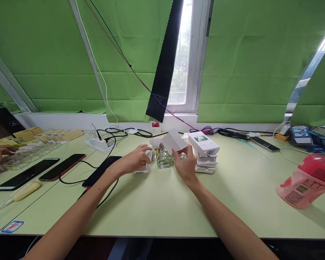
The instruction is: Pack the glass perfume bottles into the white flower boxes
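Left hand [135, 159] curls over a small white carton [144, 167] lying on the pale green table [162, 206], fingers bent and pressing its top. Just right of that carton stands a clear glass bottle [164, 159]. Right hand [186, 164] beside the bottle pinches an open white cardboard box [173, 141] tilted above it. Right of the bottle, a stack of flat white boxes [206, 151].

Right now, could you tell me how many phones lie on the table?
4: two side by side at far left, one by the left forearm, one far right near the window.
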`<state>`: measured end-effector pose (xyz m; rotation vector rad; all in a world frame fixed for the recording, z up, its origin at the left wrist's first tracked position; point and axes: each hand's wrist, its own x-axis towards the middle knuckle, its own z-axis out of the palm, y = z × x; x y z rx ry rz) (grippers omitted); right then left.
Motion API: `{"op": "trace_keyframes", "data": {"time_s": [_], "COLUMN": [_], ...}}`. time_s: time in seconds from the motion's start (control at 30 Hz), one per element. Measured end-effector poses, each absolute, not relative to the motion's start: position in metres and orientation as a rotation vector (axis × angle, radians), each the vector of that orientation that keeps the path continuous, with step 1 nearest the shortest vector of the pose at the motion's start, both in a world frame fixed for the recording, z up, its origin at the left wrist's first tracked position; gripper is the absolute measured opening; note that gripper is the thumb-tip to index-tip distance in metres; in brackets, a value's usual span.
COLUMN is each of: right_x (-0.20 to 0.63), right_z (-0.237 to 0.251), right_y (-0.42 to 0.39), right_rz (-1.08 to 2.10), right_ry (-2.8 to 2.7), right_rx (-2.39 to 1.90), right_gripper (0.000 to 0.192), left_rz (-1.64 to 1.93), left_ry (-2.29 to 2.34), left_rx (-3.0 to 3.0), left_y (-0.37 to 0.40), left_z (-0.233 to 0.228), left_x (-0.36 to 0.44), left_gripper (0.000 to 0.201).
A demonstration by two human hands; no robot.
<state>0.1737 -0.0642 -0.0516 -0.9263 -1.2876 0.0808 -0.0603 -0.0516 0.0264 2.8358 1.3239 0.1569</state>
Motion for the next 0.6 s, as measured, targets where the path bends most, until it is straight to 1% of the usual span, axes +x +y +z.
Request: {"op": "trace_keyframes", "data": {"time_s": [0.2,0.37,0.5,0.6], "right_x": [0.174,0.175,0.179,0.18], "right_z": [-0.05,-0.052,-0.053,-0.053], "right_y": [-0.065,-0.062,-0.059,-0.058], "right_rz": [0.054,0.041,0.023,0.001], "right_ry": [-1.291,-1.291,-1.274,-1.256], "right_rx": [-0.925,-0.921,-0.922,-0.913], "right_gripper": [0.026,0.027,0.028,0.028], "left_rz": [0.384,0.871,1.277,1.388], "left_ry": [1.331,1.404,1.404,1.43], "left_rx": [2.811,2.814,2.697,2.536], "left_y": [-0.038,-0.031,-0.05,-0.071], "left_z": [0.037,0.055,0.078,0.093], "left_x": [-0.067,-0.07,-0.067,-0.062], "left_gripper": [0.025,0.029,0.026,0.024]}}
